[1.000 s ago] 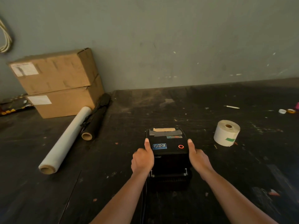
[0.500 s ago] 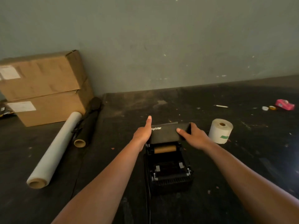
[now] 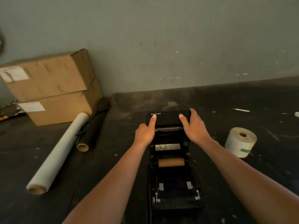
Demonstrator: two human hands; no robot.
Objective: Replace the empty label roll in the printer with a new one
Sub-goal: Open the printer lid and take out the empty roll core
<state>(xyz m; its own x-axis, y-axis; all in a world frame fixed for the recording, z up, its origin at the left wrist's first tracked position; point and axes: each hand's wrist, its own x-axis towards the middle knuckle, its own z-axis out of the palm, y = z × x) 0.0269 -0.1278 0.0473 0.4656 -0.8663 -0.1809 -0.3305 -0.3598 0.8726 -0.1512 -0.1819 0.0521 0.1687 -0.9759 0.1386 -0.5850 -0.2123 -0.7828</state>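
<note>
Cardboard boxes (image 3: 53, 88), two of them stacked against the grey wall (image 3: 161, 38) at far left, each bearing a white label on its near face. Just right of the stack, a long roll of pale film (image 3: 59, 151) lying slantwise on the dark table (image 3: 113, 159), open core end facing the viewer. Alongside it, touching or nearly so, a shorter black roll (image 3: 92, 126) with a tan cardboard core.

At centre, a black label printer (image 3: 174, 191) sitting lengthwise toward the viewer, its lid (image 3: 168, 118) swung up and back, white "Xprinter" lettering on the lid's upper left corner. Left hand (image 3: 144, 133) grasping the lid's left edge, thumb laid flat on the lid face near the lettering, other fingers hidden behind the edge. Right hand (image 3: 194, 126) gripping the lid's right side, thumb pressed on the face and fingers wrapped over the far corner. Inside the open bay, a bare brown cardboard core (image 3: 171, 162) lying crosswise between the holders, no labels on it. Beyond it, a shiny metal strip under the lid's hinge side.

Right of the printer and well apart from it, a full white label roll (image 3: 240, 142) standing on end on the table, a green strip on its side. Farther back right, a small white stick (image 3: 241, 110) lying flat on the tabletop, too small to identify.
</note>
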